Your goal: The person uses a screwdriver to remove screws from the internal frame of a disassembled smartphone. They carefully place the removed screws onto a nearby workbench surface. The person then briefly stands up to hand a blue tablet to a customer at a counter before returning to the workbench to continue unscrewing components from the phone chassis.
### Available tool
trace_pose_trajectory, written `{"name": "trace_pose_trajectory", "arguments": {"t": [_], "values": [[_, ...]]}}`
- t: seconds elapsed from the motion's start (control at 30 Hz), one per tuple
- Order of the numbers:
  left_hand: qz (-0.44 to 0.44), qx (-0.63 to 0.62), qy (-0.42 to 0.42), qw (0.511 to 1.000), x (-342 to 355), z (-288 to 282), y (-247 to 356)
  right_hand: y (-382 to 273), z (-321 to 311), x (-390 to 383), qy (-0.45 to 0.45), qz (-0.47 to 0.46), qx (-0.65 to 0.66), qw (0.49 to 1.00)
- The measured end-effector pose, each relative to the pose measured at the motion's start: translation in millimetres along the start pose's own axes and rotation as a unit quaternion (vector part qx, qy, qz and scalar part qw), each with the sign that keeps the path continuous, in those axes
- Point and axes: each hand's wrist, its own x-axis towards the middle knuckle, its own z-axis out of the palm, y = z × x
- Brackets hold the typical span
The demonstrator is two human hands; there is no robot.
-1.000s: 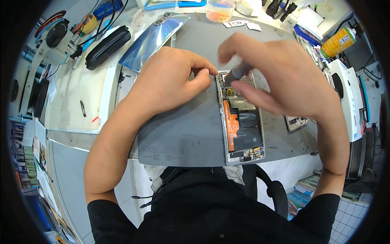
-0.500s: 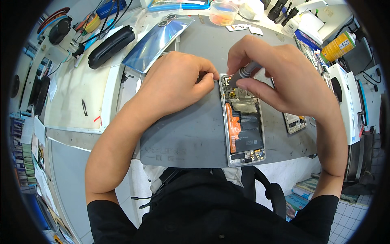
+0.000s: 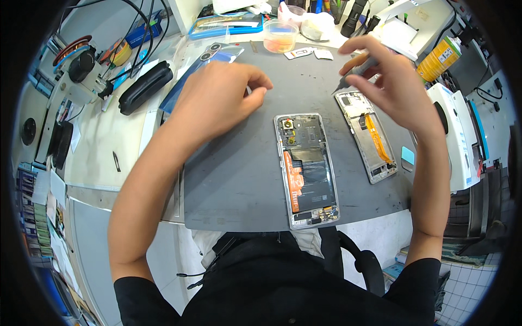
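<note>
The phone lies open on the mat, right of centre in the frame, its upper end tilted slightly left. An orange flex runs along the left side of its battery. Neither hand touches the phone. It is positioned below and to the right of the left hand, and below and to the left of the right hand.

The right hand, upper right, grips a grey tool between thumb and fingers; the tool is probably a screwdriver. Its tip points down and left, near the top edge of the frame part, which lies to the right of the phone. Contact between tip and frame part cannot be confirmed.

The left hand is held with thumb and index finger bent towards each other. Its remaining fingers are concealed behind the index finger and the back of the hand; whether it pinches anything cannot be told. The same hand and its wrist cover part of the blue cover, upper left. The rear of the tool is hidden by the right hand.
</note>
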Motion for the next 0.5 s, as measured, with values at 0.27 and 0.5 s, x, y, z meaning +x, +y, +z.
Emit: {"name": "trace_pose_trajectory", "arguments": {"t": [0.27,0.5], "values": [[0.181,0.193,0.075,0.961,73.2,41.4,-9.7,11.0,21.9,-3.6,-0.007,-0.013,-0.013,1.0],[0.225,0.219,0.081,0.946,86.2,57.3,-14.6,5.4,27.0,-5.7,0.021,-0.037,-0.009,0.999]]}}
